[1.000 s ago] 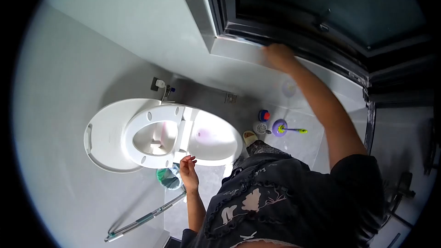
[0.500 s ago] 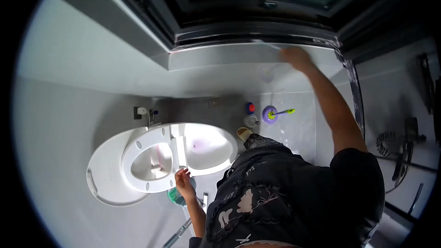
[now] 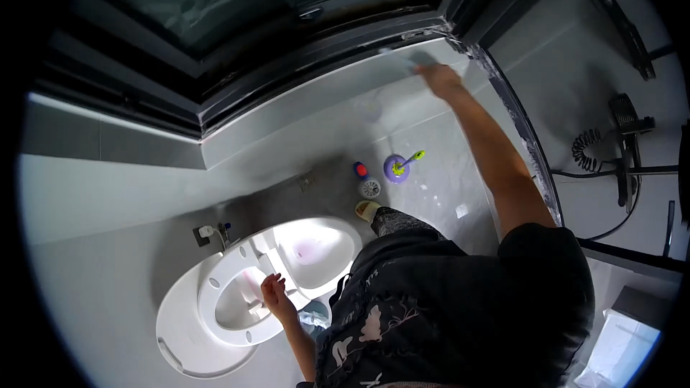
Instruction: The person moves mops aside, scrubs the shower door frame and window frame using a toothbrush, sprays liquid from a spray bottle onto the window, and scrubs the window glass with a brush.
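My right fingers are wrapping a blurred pale tool point(image 3: 397, 57), which is jutting from that grip toward the window frame point(image 3: 316, 65) — I'm judging that edge work is in hand, the next move calling for a steady wrist. My left hand point(image 3: 276, 294), loosely curled and seemingly empty, is hovering over the toilet seat point(image 3: 206, 302).
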